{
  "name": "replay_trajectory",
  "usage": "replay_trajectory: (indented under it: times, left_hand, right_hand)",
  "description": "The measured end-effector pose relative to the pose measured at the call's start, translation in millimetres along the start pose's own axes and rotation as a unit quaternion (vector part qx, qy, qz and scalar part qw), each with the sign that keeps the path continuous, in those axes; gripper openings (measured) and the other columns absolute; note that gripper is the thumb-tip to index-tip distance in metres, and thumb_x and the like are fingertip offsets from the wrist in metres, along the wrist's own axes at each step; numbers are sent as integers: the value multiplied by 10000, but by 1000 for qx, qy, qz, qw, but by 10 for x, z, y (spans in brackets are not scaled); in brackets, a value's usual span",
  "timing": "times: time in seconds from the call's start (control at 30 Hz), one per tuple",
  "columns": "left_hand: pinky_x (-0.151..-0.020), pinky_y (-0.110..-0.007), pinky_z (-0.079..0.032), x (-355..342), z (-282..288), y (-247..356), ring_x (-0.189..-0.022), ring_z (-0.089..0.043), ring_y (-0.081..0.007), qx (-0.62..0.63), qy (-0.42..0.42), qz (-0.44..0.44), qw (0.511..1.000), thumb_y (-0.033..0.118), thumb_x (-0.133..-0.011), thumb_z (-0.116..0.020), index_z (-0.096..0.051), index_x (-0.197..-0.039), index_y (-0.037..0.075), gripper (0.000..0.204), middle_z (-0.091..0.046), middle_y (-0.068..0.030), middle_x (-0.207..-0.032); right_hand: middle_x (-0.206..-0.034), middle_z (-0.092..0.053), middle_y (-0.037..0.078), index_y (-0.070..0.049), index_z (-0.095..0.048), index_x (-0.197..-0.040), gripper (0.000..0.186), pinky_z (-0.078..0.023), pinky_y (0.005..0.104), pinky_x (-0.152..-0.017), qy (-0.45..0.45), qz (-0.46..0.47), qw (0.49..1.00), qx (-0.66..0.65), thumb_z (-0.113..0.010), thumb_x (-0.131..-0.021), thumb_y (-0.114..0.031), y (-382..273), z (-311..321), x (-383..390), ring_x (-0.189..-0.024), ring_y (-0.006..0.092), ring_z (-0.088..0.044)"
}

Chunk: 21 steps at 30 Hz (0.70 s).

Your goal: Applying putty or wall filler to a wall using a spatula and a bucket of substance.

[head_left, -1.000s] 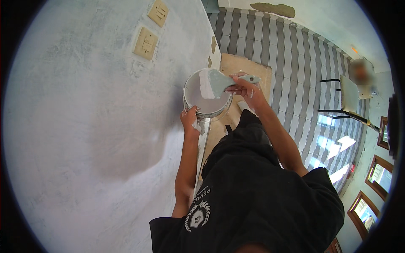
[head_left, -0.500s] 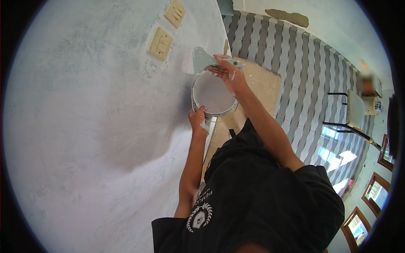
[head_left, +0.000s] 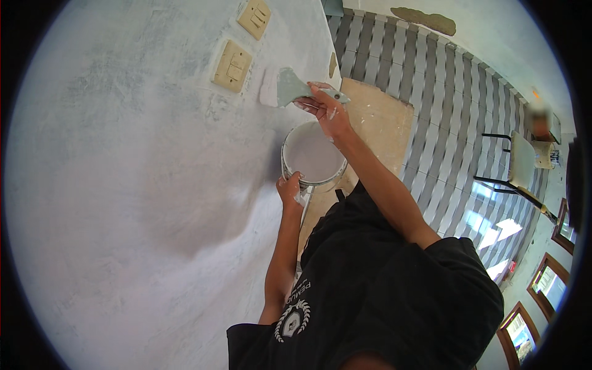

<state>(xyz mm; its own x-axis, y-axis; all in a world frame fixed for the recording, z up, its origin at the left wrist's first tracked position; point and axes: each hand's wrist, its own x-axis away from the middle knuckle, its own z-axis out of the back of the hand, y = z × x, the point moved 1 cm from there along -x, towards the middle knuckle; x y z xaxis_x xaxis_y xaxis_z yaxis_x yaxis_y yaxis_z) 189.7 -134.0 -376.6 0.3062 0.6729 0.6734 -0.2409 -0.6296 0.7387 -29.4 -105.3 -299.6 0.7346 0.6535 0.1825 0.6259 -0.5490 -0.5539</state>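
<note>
A wide paintbrush (head_left: 290, 88) with a pale green handle is gripped in my right hand (head_left: 330, 111), which has white paint on the fingers. Its whitened bristles point left at the wall (head_left: 185, 154), close to a cream switch plate; whether they touch the wall I cannot tell. Below the brush, my left hand (head_left: 291, 189) is closed on the near rim of a round bucket (head_left: 343, 169). White paint (head_left: 314, 151) shows inside it. The bucket's outer side is mostly hidden from above.
Two cream switch plates (head_left: 233, 66) (head_left: 254, 18) sit on the patchy white wall. Under the bucket lies a tan board (head_left: 382, 123), beside a grey-and-white striped tile floor (head_left: 435, 123). A chair (head_left: 521, 160) stands at the right, with wood-framed windows (head_left: 549, 280) beyond.
My right hand and the paintbrush have moved slightly left, away from the bucket and nearer the switch plate. My left hand still holds the bucket rim.
</note>
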Motion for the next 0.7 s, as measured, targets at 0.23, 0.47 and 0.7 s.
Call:
replay_trajectory:
  times: [0.23,0.47,0.7]
  left_hand:
    - [-582,-303,-473,84,116,-102,-636,-572,-179,-1,12,-5,1000,2,-654,-618,-575,-899,5,249,-588,-68,-791]
    - [-573,-297,-458,203,177,-45,-640,-564,-162,8,31,6,999,-8,-659,-622,-573,-884,15,231,-586,-54,-776]
    - [-537,-281,-448,227,235,-96,-608,-552,-147,-15,17,-6,1000,5,-663,-628,-567,-871,27,218,-583,-50,-775]
  right_hand:
    - [-1041,-636,153,-24,-540,-1136,266,-520,424,-915,-32,25,998,-40,-572,-925,-183,150,-10,-1,-958,286,-651]
    - [-1048,-635,162,-25,-552,-1109,252,-511,433,-928,-7,5,997,-75,-587,-918,-186,60,13,47,-960,288,-648]
    - [-1053,-635,160,-24,-553,-1120,257,-513,436,-927,-24,-7,997,-67,-585,-916,-178,193,-53,-29,-961,292,-649]
